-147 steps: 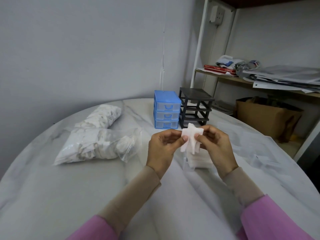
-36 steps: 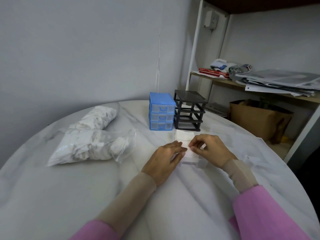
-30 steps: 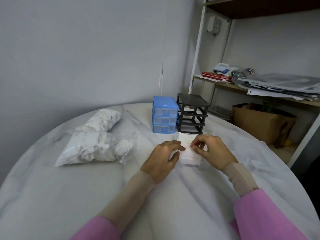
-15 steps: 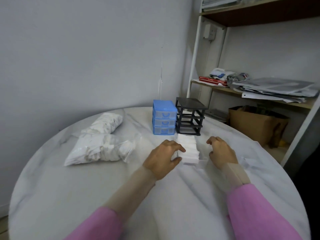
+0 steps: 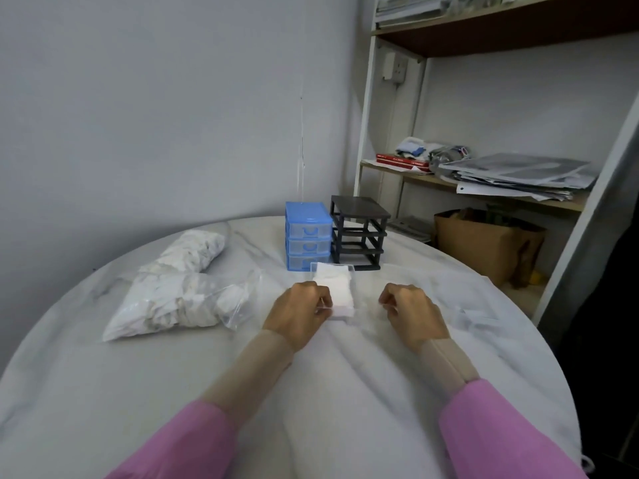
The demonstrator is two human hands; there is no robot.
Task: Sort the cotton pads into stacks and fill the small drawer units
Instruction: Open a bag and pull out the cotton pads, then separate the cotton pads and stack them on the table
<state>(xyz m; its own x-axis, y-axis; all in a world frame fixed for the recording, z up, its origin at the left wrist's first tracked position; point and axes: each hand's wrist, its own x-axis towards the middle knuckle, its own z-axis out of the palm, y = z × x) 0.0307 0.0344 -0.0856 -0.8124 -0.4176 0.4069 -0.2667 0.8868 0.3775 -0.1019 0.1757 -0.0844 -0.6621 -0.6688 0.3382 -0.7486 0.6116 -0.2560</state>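
While both hands rest on the round table [image 5: 103, 392], cotton pads sit stacked in a clear drawer [image 5: 333, 288].
Two bags of pads [image 5: 173, 299] lie left; blue drawer unit [image 5: 307, 240] and black frame [image 5: 358, 233] stand behind. Left hand [image 5: 301, 311] curls against the stack [image 5: 337, 293]; whether it grips is unclear. Right hand [image 5: 409, 311], just apart, curls holding nothing visible.

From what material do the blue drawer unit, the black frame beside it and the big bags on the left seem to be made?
Blue three-drawer unit: likely plastic, smooth opaque shell with translucent drawer fronts. Black open drawer frame: probably matte moulded plastic, with thin uniform bars. Clear bags of white pads: thin glossy plastic film, wrinkled and see-through.
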